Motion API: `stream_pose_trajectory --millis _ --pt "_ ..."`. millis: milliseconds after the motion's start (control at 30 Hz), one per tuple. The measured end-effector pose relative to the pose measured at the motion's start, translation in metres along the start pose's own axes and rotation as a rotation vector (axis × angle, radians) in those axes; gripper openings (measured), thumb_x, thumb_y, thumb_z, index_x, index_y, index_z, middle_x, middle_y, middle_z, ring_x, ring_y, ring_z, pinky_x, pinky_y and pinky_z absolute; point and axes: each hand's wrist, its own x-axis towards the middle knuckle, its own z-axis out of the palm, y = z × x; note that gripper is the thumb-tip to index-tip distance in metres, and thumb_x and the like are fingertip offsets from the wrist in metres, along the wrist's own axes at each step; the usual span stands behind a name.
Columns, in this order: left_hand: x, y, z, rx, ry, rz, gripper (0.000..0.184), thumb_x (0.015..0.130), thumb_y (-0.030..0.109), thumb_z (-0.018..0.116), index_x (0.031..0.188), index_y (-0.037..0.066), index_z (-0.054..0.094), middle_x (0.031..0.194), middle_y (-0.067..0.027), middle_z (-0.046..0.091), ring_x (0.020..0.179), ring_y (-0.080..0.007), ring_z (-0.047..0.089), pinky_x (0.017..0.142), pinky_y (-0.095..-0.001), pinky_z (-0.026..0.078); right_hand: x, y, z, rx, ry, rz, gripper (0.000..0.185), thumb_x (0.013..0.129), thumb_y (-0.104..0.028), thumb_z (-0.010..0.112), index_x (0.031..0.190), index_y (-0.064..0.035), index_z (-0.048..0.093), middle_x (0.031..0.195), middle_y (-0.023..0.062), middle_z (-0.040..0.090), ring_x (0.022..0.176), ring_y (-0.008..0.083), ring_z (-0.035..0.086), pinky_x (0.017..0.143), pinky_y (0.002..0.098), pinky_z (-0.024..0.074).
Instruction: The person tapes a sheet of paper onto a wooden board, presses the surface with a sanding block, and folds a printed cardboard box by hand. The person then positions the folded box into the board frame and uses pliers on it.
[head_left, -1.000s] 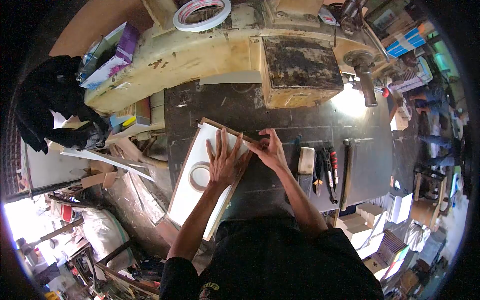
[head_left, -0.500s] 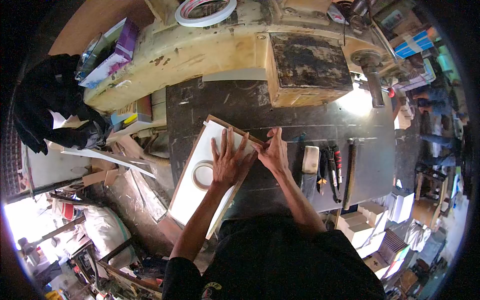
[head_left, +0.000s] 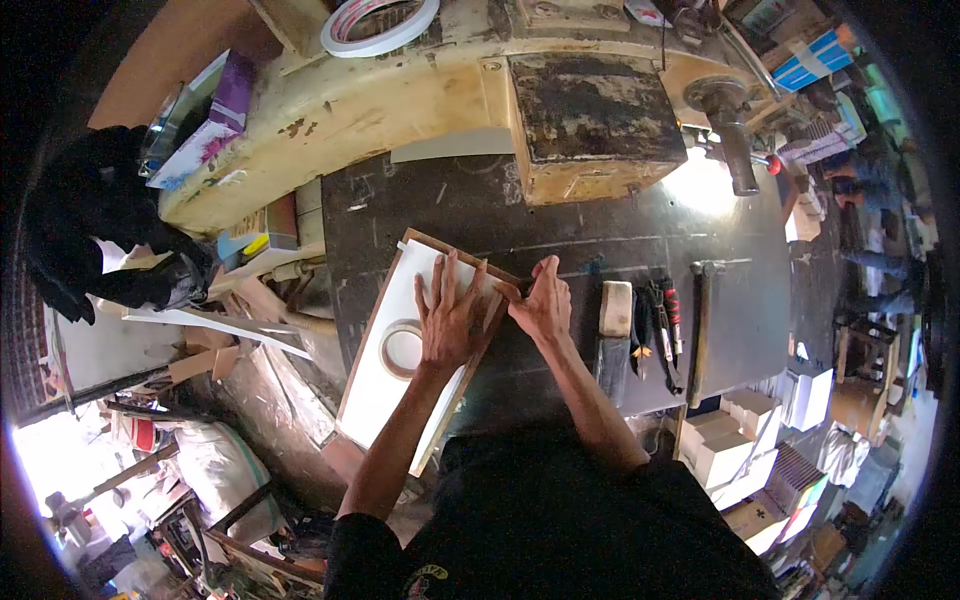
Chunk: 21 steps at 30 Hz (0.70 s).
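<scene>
A white panel with a brown border (head_left: 370, 395) lies slanted on the dark tabletop (head_left: 560, 400). My left hand (head_left: 450, 320) rests flat on it, fingers spread, just right of a tape roll (head_left: 403, 350). At the panel's upper right corner is my right hand (head_left: 541, 306), its fingers curled and its thumb reaching to the edge. Whatever those fingers may hold is too small to make out.
Right of my right hand lie a block-shaped tool (head_left: 615, 320), red-handled pliers (head_left: 671, 325) and a long bar (head_left: 700, 335). A stained box (head_left: 600, 110) stands behind. White boxes (head_left: 735, 430) are at the lower right. Blurred people (head_left: 875, 200) show at the far right.
My right hand's fingers, raised and more apart a second ago, have curled in at the panel's corner. My left hand stays spread on the panel. The whole view has shifted slightly.
</scene>
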Motion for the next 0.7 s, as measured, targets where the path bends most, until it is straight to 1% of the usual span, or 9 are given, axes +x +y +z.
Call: stream_pose_trajectory --millis 133,200,233,333,367,400,467,633,700 --pt "0.007 0.000 0.011 -0.012 0.131 -0.058 0.046 0.096 0.035 0.061 0.140 0.021 0.059 0.161 -0.0166 0.028 0.148 -0.0374 0.025 0.119 -0.0597 0.010 0.012 0.012 -0.005 -0.023 0.027 -0.059 0.060 0.075 -0.042 0.086 0.099 -0.0033 0.047 0.078 0.0154 0.065 0.073 0.0343 0.068 0.063 0.0429 0.0522" --pt "0.009 0.005 0.012 -0.081 0.171 -0.064 0.041 0.095 0.033 0.062 0.133 0.020 0.065 0.158 -0.0168 0.035 0.147 -0.0364 0.026 0.119 -0.0580 0.012 0.022 0.022 -0.015 0.295 -0.114 0.062 0.051 0.074 -0.033 0.083 0.100 -0.0004 0.054 0.075 0.0189 0.068 0.071 0.0334 0.071 0.065 0.0419 0.0555" --pt "0.008 0.007 0.012 -0.070 0.180 -0.076 0.041 0.094 0.031 0.063 0.133 0.019 0.065 0.157 -0.0168 0.036 0.147 -0.0362 0.026 0.119 -0.0579 0.012 0.028 0.024 -0.015 0.439 -0.200 0.233 0.048 0.074 -0.033 0.083 0.098 0.0008 0.058 0.072 0.0177 0.069 0.068 0.0281 0.071 0.064 0.0375 0.0555" --pt "0.007 0.011 0.014 -0.054 0.174 -0.121 0.042 0.092 0.026 0.065 0.133 0.020 0.065 0.157 -0.0166 0.036 0.147 -0.0361 0.026 0.119 -0.0576 0.013 0.022 0.024 -0.013 0.284 -0.199 0.051 0.049 0.080 -0.037 0.083 0.099 0.0014 0.058 0.077 0.0158 0.069 0.066 0.0204 0.070 0.053 0.0345 0.0532" --pt "0.007 0.008 0.017 -0.028 0.192 -0.108 0.043 0.090 0.030 0.066 0.132 0.022 0.066 0.156 -0.0156 0.038 0.145 -0.0355 0.028 0.119 -0.0565 0.015 0.024 0.034 -0.001 0.147 -0.117 -0.123 0.047 0.076 -0.030 0.085 0.099 0.0013 0.058 0.083 0.0170 0.069 0.073 0.0246 0.071 0.060 0.0369 0.0551" --pt "0.008 0.007 0.016 -0.002 0.209 -0.095 0.044 0.088 0.033 0.067 0.131 0.023 0.066 0.155 -0.0147 0.039 0.144 -0.0349 0.030 0.118 -0.0553 0.017 0.022 0.032 -0.001 0.146 -0.121 -0.125 0.047 0.076 -0.030 0.085 0.099 0.0013 0.058 0.083 0.0170 0.069 0.073 0.0246 0.071 0.060 0.0369 0.0551" --pt "0.010 0.007 0.017 0.008 0.204 -0.104 0.044 0.088 0.032 0.067 0.132 0.024 0.066 0.155 -0.0147 0.039 0.144 -0.0352 0.030 0.118 -0.0553 0.017 0.021 0.029 -0.003 0.139 -0.065 -0.137 0.051 0.067 -0.024 0.084 0.105 -0.0028 0.057 0.096 0.0220 0.069 0.094 0.0411 0.068 0.078 0.0470 0.0544" --pt "0.006 0.005 0.012 -0.076 0.168 -0.130 0.039 0.091 0.024 0.067 0.130 0.025 0.068 0.157 -0.0149 0.037 0.147 -0.0352 0.026 0.119 -0.0560 0.013 0.024 0.026 0.005 0.010 -0.067 -0.134 0.058 0.065 -0.026 0.086 0.108 -0.0032 0.055 0.093 0.0213 0.069 0.089 0.0401 0.068 0.074 0.0452 0.0549" --pt "0.009 0.000 0.005 -0.098 0.165 -0.081 0.040 0.089 0.020 0.069 0.129 0.021 0.068 0.154 -0.0162 0.043 0.144 -0.0345 0.033 0.119 -0.0512 0.020 0.031 0.030 0.010 0.004 0.006 -0.191 0.063 0.063 -0.030 0.088 0.109 -0.0032 0.054 0.090 0.0203 0.069 0.085 0.0391 0.069 0.071 0.0437 0.0551"
